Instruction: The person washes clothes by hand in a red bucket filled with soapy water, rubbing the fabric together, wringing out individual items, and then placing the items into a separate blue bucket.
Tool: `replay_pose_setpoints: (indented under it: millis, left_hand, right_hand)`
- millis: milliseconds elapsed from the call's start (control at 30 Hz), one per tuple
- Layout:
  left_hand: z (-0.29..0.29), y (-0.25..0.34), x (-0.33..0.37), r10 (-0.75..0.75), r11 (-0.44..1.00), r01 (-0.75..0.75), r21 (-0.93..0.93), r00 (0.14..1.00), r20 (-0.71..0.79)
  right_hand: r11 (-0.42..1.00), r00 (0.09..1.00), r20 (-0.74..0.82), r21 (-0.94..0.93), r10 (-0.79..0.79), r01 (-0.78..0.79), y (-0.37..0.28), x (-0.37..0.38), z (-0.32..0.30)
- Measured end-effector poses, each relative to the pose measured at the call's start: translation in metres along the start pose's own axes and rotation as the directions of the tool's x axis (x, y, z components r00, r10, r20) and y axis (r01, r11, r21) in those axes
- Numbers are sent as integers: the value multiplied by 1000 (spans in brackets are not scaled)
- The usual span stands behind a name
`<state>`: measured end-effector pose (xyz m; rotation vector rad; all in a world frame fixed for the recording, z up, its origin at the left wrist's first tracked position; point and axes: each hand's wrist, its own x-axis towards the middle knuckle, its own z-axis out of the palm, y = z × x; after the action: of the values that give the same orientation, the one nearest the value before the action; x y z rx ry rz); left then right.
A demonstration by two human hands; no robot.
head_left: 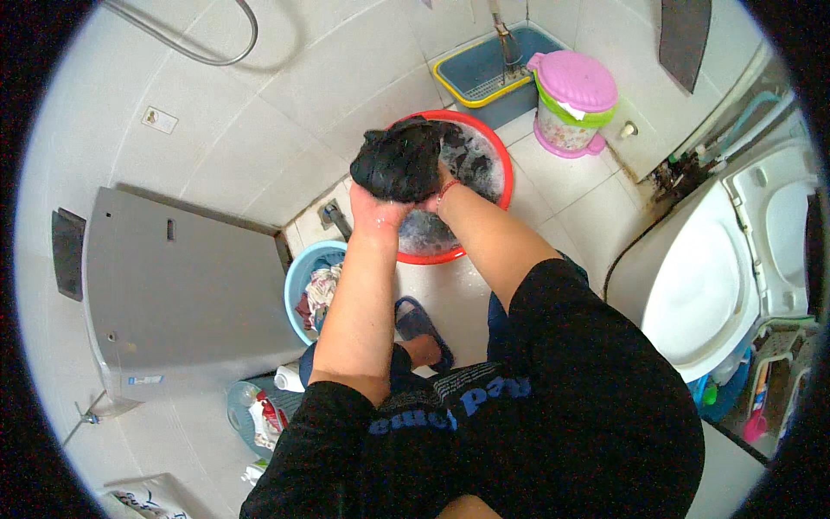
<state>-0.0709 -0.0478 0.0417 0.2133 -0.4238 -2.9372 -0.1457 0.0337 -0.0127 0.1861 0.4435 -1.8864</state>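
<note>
A bunched, wet black garment [398, 160] is held up over a red basin [508, 180]. My left hand [374, 208] cups it from below at its left, the fingers mostly hidden under the cloth. Against its lower right side, my right hand [439, 186] also grips it; a thin red band circles that wrist. White suds and more dark cloth [474, 164] fill the basin beneath. Some foam clings to the skin near both wrists.
A light blue tub of clothes [292, 290] stands left of the basin. Beyond are a grey mop bucket [493, 73] with yellow trim and a pink-lidded bin [575, 82]. A toilet [705, 277] stands right, a grey appliance [186, 285] left. My slippered foot [424, 333] is near the basin.
</note>
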Motion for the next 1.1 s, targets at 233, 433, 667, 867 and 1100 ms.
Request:
replay_pose_setpoints:
  millis: [233, 433, 667, 867, 1100]
  left_hand:
    - [5, -1, -40, 1, 855, 182, 486, 936, -351]
    - [12, 14, -27, -3, -11, 212, 977, 977, -212]
    - [-27, 1, -6, -52, -834, 69, 548, 978, -203]
    - [-16, -11, -8, 46, -619, 190, 762, 977, -207]
    - [49, 13, -33, -115, 882, 276, 381, 911, -396]
  right_hand:
    - [961, 936, 349, 271, -48, -52, -37, -7, 25]
    - [965, 996, 86, -263, 14, 9, -46, 24, 13]
    - [642, 938, -84, -749, -337, 163, -43, 41, -1]
    - [122, 786, -90, -992, -612, -18, -38, 42, 16]
    - [958, 993, 96, -273, -68, 92, -66, 13, 4]
